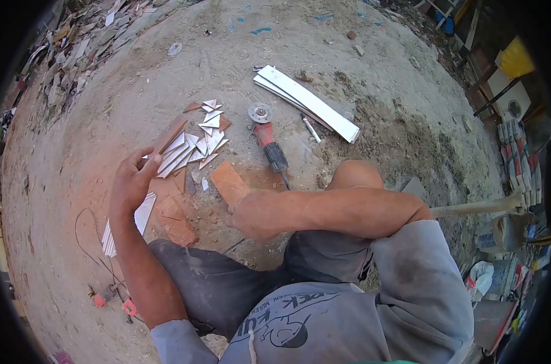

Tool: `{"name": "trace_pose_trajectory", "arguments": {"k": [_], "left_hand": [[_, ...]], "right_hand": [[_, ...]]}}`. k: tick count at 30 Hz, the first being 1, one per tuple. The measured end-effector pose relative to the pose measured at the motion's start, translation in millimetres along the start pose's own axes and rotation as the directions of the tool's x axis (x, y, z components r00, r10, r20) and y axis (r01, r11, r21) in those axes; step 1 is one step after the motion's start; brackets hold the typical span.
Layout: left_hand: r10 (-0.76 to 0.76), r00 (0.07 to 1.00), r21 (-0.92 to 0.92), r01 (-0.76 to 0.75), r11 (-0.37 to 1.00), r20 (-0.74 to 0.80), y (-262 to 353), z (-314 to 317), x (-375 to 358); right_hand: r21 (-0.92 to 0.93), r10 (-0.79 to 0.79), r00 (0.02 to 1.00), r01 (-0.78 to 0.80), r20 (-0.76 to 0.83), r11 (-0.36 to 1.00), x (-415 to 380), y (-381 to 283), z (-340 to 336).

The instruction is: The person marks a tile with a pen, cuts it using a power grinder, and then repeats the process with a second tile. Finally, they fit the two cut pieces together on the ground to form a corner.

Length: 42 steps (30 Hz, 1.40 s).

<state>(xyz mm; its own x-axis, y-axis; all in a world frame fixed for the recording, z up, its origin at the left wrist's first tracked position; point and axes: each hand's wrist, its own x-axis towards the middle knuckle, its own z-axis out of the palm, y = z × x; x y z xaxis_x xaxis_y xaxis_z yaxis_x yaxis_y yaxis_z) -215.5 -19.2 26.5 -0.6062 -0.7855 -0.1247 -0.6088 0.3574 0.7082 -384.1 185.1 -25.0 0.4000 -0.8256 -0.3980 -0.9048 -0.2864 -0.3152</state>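
Observation:
My left hand (131, 182) pinches a narrow tile piece (171, 134), its brown side showing, between thumb and fingers. Right beside it lies a pile of cut white tile pieces (210, 138), many of them pointed. In my right hand (256, 213) is an orange brick (228, 182), its far end pointing toward the pile. A second, rougher brick (176, 221) rests on the ground between my arms. White tile strips (143, 213) lie partly hidden behind my left forearm.
An angle grinder (268, 145) lies ahead, disc facing up. Beyond it are long white tile strips (312, 102) and a marker pen (312, 130). A thin cable (84, 239) loops at left. Rubble (63, 73) covers the far left; stacked items (518, 158) stand at right.

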Motion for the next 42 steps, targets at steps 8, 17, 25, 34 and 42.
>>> {"name": "trace_pose_trajectory", "arguments": {"k": [8,17,25,34,42], "left_hand": [[0.044,0.999,0.091,-0.045,0.995,0.017,8.6,7.7,-11.9],[-0.008,0.999,0.131,0.002,0.991,0.046,4.3,1.0,-18.1],[-0.011,0.999,0.144,0.016,0.99,-0.033,-6.6,3.7,-12.5],[-0.022,0.995,0.128,0.01,0.992,0.097,-20.0,-2.5,-5.1],[0.012,0.987,0.39,-0.075,0.918,0.162,14.8,35.4,-6.9]], "right_hand": [[-0.047,-0.022,0.999,0.025,0.046,0.999,-7.6,9.9,-15.0],[0.005,-0.024,0.994,0.024,-0.108,1.0,-4.2,21.2,-17.8],[0.049,0.008,0.996,-0.004,-0.084,0.999,-4.7,12.1,-27.6],[0.017,0.005,1.0,-0.004,-0.02,1.0,-4.6,14.3,-28.8],[0.01,-0.07,0.985,0.072,-0.16,0.997,-11.9,-1.0,-44.8]]}}
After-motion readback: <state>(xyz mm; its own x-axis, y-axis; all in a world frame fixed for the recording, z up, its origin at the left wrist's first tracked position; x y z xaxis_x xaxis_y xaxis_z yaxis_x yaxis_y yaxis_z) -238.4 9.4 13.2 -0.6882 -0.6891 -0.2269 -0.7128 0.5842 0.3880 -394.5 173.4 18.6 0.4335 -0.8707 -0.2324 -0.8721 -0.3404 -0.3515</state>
